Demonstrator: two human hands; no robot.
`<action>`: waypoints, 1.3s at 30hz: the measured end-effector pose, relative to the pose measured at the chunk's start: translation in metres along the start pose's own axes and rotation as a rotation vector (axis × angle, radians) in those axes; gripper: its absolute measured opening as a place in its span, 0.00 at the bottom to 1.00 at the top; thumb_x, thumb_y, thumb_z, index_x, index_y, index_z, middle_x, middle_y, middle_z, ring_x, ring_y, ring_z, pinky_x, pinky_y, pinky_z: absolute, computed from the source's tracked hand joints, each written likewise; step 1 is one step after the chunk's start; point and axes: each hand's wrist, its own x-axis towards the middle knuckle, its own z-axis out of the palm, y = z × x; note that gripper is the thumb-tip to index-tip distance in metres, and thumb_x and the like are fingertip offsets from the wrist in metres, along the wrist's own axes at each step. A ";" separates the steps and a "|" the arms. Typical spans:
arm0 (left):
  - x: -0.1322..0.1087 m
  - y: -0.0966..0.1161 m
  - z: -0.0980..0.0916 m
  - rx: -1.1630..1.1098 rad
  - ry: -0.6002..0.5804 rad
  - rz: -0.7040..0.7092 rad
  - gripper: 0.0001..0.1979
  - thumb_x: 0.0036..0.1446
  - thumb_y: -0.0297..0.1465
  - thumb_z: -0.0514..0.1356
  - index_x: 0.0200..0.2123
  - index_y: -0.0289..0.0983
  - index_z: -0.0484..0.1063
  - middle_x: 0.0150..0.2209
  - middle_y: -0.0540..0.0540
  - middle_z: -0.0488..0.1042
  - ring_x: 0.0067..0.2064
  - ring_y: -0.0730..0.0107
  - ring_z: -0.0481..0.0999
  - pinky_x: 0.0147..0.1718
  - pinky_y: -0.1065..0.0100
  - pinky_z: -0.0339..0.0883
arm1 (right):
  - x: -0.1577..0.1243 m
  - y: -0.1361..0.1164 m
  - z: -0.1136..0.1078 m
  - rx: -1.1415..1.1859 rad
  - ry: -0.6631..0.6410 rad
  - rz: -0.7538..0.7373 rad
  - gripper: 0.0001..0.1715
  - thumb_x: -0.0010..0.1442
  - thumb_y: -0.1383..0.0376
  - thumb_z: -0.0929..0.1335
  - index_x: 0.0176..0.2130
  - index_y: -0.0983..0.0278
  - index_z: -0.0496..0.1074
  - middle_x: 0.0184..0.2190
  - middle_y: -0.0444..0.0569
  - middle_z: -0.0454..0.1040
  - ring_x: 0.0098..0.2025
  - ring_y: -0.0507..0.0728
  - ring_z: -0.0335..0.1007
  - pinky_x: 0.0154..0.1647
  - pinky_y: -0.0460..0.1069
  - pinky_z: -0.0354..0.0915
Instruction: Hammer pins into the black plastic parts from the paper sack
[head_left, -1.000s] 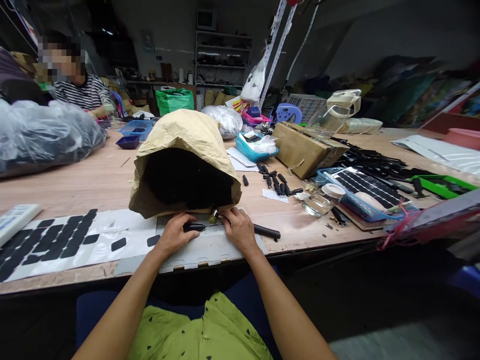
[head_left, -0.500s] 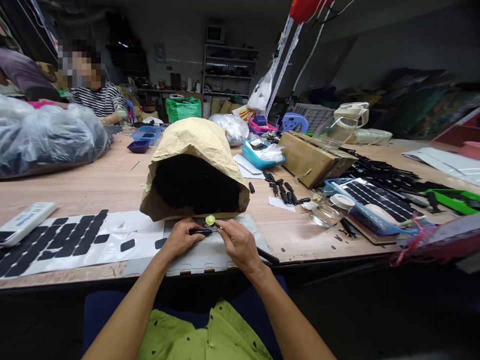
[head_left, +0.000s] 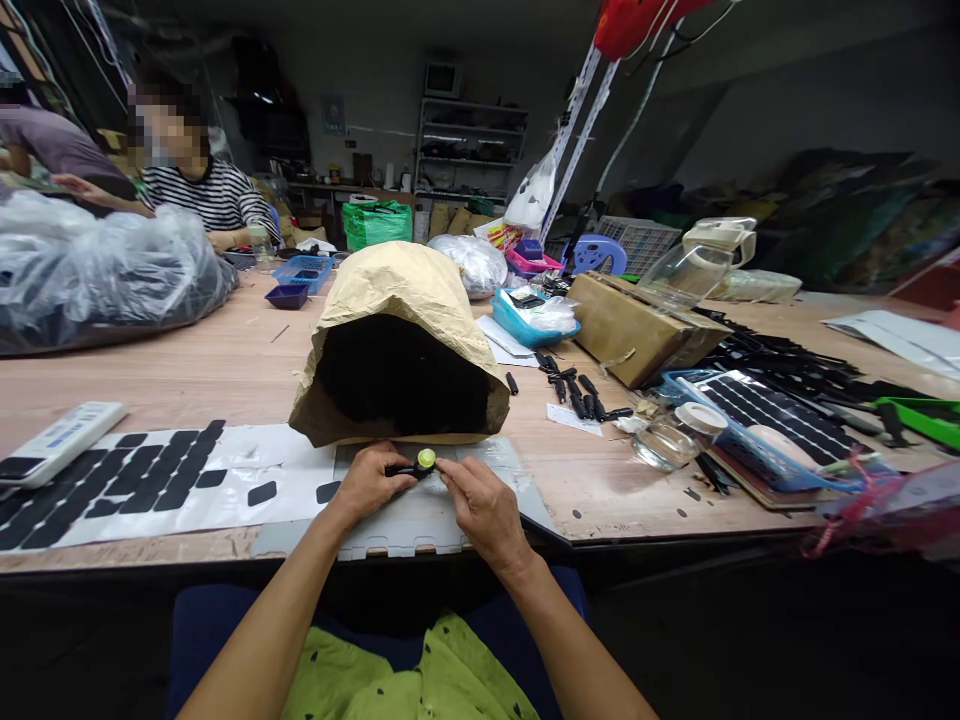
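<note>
My left hand [head_left: 369, 484] is closed round a slim black handle-shaped part [head_left: 403, 470], which points right, low over a grey board [head_left: 405, 522]. At the part's right end sits a small yellow-green round piece [head_left: 426, 459]. My right hand [head_left: 484, 508] pinches at the right edge of that round piece; its fingertips are pressed together, and whatever else they hold is hidden. Just behind both hands, a large brown paper sack [head_left: 401, 280] lies with its dark mouth facing me. Its contents are too dark to make out.
On the left, a white sheet [head_left: 289, 455] bears rows of black stickers [head_left: 161, 470], beside a white device [head_left: 64, 440]. Several black handles [head_left: 577, 392], a cardboard box [head_left: 622, 325], a glass jar [head_left: 664, 445] and a blue basket [head_left: 787, 465] stand right. A co-worker in stripes [head_left: 214, 200] sits behind.
The yellow-green piece has come down onto the black part's end, moving with my right hand. My right fingers have shifted slightly lower. The whole view has swung a little left.
</note>
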 end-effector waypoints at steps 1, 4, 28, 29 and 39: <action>0.000 0.001 0.000 0.006 0.001 0.000 0.09 0.51 0.32 0.65 0.36 0.39 0.82 0.33 0.47 0.76 0.37 0.66 0.74 0.37 0.69 0.64 | 0.000 0.002 -0.001 -0.004 -0.003 0.001 0.15 0.68 0.65 0.61 0.49 0.61 0.74 0.34 0.47 0.74 0.38 0.53 0.69 0.41 0.46 0.64; -0.001 0.003 0.000 0.034 0.007 0.004 0.08 0.51 0.32 0.65 0.35 0.38 0.81 0.33 0.47 0.75 0.37 0.66 0.74 0.37 0.68 0.64 | 0.002 0.010 -0.004 -0.043 0.032 0.032 0.15 0.67 0.65 0.61 0.49 0.60 0.74 0.35 0.47 0.75 0.40 0.53 0.69 0.41 0.45 0.63; -0.006 0.002 0.003 0.160 -0.009 0.060 0.07 0.53 0.33 0.64 0.37 0.39 0.77 0.36 0.46 0.73 0.43 0.61 0.71 0.41 0.65 0.63 | -0.001 0.054 0.006 -0.236 0.014 0.099 0.13 0.62 0.67 0.64 0.44 0.60 0.76 0.35 0.48 0.73 0.38 0.57 0.64 0.40 0.50 0.59; -0.006 0.003 0.003 0.162 -0.010 0.058 0.07 0.53 0.33 0.64 0.37 0.39 0.77 0.35 0.46 0.73 0.43 0.61 0.71 0.41 0.66 0.63 | -0.001 0.054 0.006 -0.233 0.012 0.101 0.13 0.62 0.67 0.64 0.44 0.60 0.76 0.35 0.48 0.73 0.38 0.57 0.64 0.40 0.50 0.59; -0.007 0.005 0.002 0.150 -0.021 0.036 0.07 0.53 0.32 0.63 0.36 0.39 0.77 0.37 0.46 0.74 0.44 0.61 0.71 0.42 0.65 0.63 | -0.001 0.052 0.004 -0.222 0.001 0.110 0.14 0.63 0.68 0.63 0.44 0.61 0.76 0.34 0.48 0.73 0.39 0.57 0.64 0.41 0.51 0.59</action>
